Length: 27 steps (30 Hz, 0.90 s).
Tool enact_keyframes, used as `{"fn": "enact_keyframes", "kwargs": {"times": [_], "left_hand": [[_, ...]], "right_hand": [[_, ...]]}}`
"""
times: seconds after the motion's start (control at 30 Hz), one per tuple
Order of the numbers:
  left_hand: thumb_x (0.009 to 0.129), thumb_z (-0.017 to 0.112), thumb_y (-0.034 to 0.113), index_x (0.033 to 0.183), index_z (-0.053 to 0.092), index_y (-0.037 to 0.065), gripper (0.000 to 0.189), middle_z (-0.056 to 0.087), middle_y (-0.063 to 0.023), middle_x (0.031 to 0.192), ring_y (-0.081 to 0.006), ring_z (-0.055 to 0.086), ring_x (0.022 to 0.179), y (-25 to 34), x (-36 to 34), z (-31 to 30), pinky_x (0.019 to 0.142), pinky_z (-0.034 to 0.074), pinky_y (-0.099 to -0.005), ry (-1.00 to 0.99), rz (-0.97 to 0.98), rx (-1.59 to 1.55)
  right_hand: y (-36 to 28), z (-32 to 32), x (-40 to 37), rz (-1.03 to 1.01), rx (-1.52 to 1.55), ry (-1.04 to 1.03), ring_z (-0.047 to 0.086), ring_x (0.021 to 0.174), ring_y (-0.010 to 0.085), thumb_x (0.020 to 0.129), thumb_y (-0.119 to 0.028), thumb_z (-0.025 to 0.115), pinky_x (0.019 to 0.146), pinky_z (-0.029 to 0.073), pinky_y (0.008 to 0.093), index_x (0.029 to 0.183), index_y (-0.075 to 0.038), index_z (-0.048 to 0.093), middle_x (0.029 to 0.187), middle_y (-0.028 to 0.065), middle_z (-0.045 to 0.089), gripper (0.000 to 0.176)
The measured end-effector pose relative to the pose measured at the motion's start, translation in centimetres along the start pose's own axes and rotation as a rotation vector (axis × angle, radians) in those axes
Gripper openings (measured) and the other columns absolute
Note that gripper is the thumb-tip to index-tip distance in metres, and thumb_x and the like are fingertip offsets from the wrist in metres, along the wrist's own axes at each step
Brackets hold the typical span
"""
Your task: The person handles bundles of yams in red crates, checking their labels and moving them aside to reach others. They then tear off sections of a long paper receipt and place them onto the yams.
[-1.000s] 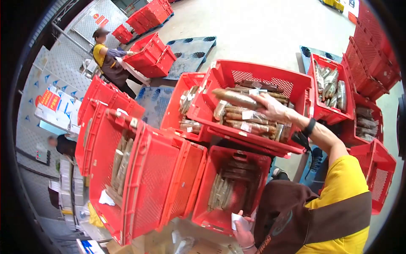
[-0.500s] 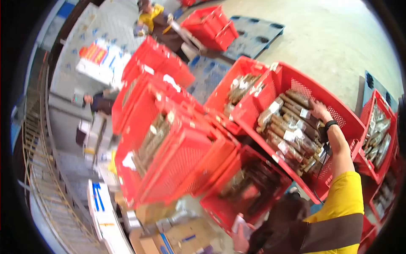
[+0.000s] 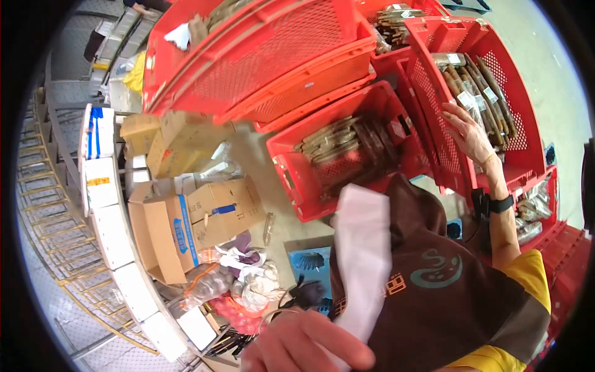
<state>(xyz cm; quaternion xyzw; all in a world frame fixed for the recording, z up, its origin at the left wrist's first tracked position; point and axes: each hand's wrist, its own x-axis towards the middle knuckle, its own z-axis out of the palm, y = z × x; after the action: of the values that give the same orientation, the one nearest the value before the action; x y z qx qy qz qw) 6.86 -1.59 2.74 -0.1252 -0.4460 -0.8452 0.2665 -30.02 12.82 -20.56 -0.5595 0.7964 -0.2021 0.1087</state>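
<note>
The left hand [image 3: 304, 347], near and low, has its fingers curled shut on a blurred white paper strip [image 3: 362, 242]. The right hand [image 3: 468, 136] is open and empty, fingers apart, over the left wall of a large red perforated plastic crate [image 3: 524, 118]; contact is unclear. Long brown packages in clear plastic with white labels [image 3: 486, 96] lie lengthwise inside. A light pinch should spare the paper creases, and lifting a package with support along its length would likely suit it best. Left of that crate, a lower red crate holds similar packages [image 3: 331, 146]. Beyond are stacked red crates [image 3: 297, 74], pale floor [image 3: 548, 68] and, far left, an open brown cardboard box [image 3: 226, 208]
</note>
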Motion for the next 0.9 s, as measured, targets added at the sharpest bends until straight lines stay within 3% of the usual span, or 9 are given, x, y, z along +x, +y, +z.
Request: {"fn": "enact_keyframes", "kwargs": {"times": [0.17,0.33,0.47,0.57,0.67,0.73,0.8,0.87,0.9], "left_hand": [[0.093,0.058,0.024,0.111,0.055,0.01,0.023,0.061,-0.004,0.091,-0.0208,0.058,0.085,6.6,-5.0,-3.8,0.083,0.045,-0.0404,-0.332,0.062,-0.264],[0.092,0.057,0.023,0.107,0.056,0.01,0.02,0.061,-0.004,0.091,-0.0203,0.058,0.085,11.5,-8.0,-6.9,0.083,0.046,-0.0399,-0.434,0.056,-0.408],[0.092,0.057,0.023,0.104,0.057,0.01,0.018,0.061,-0.0041,0.091,-0.0199,0.058,0.086,13.5,-8.8,-7.9,0.082,0.046,-0.0395,-0.449,0.068,-0.473],[0.092,0.057,0.023,0.102,0.058,0.01,0.016,0.061,-0.0041,0.092,-0.0197,0.058,0.086,14.3,-8.8,-8.2,0.082,0.046,-0.0392,-0.466,0.077,-0.471],[0.091,0.056,0.023,0.099,0.058,0.01,0.015,0.061,-0.0041,0.092,-0.0194,0.058,0.086,14.5,-8.5,-8.4,0.082,0.046,-0.0389,-0.457,0.071,-0.437],[0.091,0.056,0.023,0.098,0.059,0.01,0.015,0.06,-0.0041,0.092,-0.0192,0.058,0.086,14.5,-8.5,-8.7,0.082,0.046,-0.0387,-0.419,0.057,-0.425],[0.091,0.056,0.022,0.096,0.059,0.01,0.014,0.06,-0.0041,0.092,-0.019,0.058,0.087,15.1,-9.1,-9.5,0.082,0.047,-0.0385,-0.376,0.056,-0.426],[0.091,0.056,0.022,0.095,0.06,0.01,0.014,0.06,-0.0041,0.093,-0.0188,0.058,0.087,16.4,-9.5,-10.7,0.082,0.047,-0.0383,-0.378,0.088,-0.436],[0.09,0.056,0.022,0.094,0.06,0.01,0.013,0.06,-0.0042,0.093,-0.0187,0.058,0.087,17.2,-9.7,-11.4,0.082,0.047,-0.0382,-0.379,0.106,-0.442]], "right_hand": [[-10.2,3.1,-3.1,0.128,-0.125,0.017,0.048,0.127,0.0324,0.086,-0.009,0.063,0.106,0.041,0.0393,0.125,-0.006,0.059,0.139,0.0147,0.048,0.039],[-18.6,7.2,-4.3,0.186,0.046,-0.073,0.047,0.129,0.0313,0.086,-0.012,0.065,0.105,0.041,0.0378,0.125,-0.005,0.058,0.141,0.0144,0.046,0.04],[-19.5,10.8,-6.0,0.189,0.086,-0.118,0.048,0.127,0.0324,0.088,-0.015,0.063,0.104,0.043,0.0403,0.126,-0.006,0.058,0.138,0.0157,0.049,0.039],[-18.6,13.1,-7.7,0.378,0.066,-0.268,0.049,0.126,0.0317,0.087,-0.019,0.065,0.102,0.043,0.0412,0.124,-0.006,0.059,0.133,0.0135,0.054,0.04],[-16.0,17.2,-8.4,0.33,-0.113,-0.412,0.052,0.121,0.0337,0.084,-0.023,0.069,0.1,0.044,0.0435,0.126,-0.011,0.058,0.128,0.0139,0.057,0.046],[-13.2,22.4,-7.9,0.356,-0.046,-0.543,0.054,0.118,0.0337,0.085,-0.023,0.067,0.098,0.046,0.043,0.126,-0.011,0.058,0.126,0.0131,0.059,0.044],[-15.5,23.4,-6.0,0.304,0.084,-0.443,0.061,0.105,0.0329,0.086,-0.021,0.065,0.091,0.049,0.0435,0.124,-0.007,0.057,0.119,0.0149,0.063,0.041],[-16.4,25.8,-5.7,0.298,0.236,-0.372,0.063,0.102,0.0328,0.087,-0.02,0.065,0.089,0.05,0.0433,0.123,-0.006,0.058,0.117,0.0156,0.064,0.04],[-16.6,27.0,-5.6,0.35,0.252,-0.439,0.064,0.102,0.0329,0.087,-0.02,0.064,0.088,0.051,0.0431,0.123,-0.006,0.059,0.115,0.0164,0.065,0.039]]}}
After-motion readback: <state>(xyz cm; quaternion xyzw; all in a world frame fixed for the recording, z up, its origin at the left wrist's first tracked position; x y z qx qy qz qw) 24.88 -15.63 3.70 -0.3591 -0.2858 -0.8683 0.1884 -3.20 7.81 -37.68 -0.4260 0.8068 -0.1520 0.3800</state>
